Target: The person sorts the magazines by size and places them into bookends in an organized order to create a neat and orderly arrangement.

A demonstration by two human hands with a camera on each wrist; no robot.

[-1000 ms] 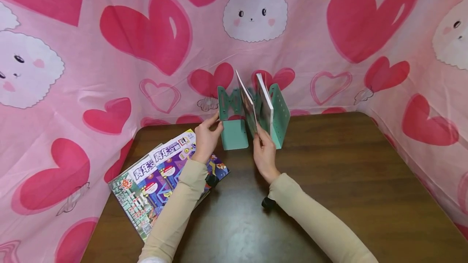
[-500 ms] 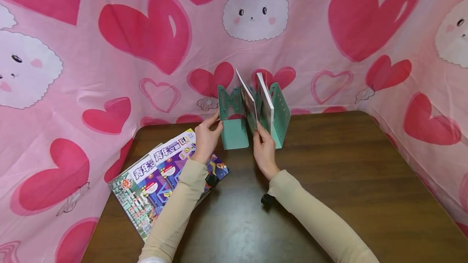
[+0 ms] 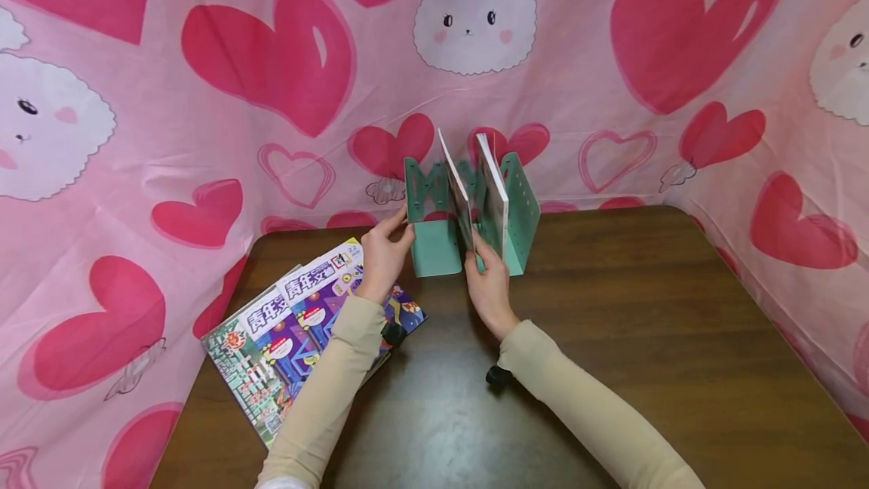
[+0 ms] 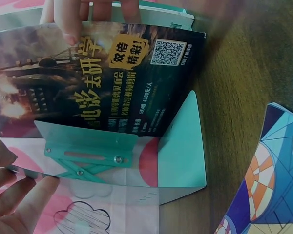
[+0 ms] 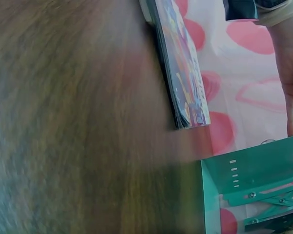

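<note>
A green metal expandable bookend (image 3: 436, 249) with crossed slats stands toward the back of the table. My left hand (image 3: 384, 261) pinches the edge of its left panel; in the left wrist view the fingers (image 4: 36, 197) lie along that edge. With my right hand (image 3: 490, 289) I grip the near edge of a thin magazine (image 3: 456, 191), which stands leaning to the left in the bookend. Its dark printed cover (image 4: 97, 83), with a QR code, faces left. Right of it, a thicker magazine (image 3: 498, 198) leans near the bookend's right panel (image 3: 521, 210).
Several overlapping magazines (image 3: 271, 338) with purple and green covers lie at the left of the brown table (image 3: 645, 338), partly under my left forearm. A pink cloth (image 3: 380, 59) with hearts and rabbits hangs behind the table and at its sides.
The lower edge of the thin magazine has shifted slightly left, away from the thicker one, along with my right hand. My left hand stays at the left panel.
</note>
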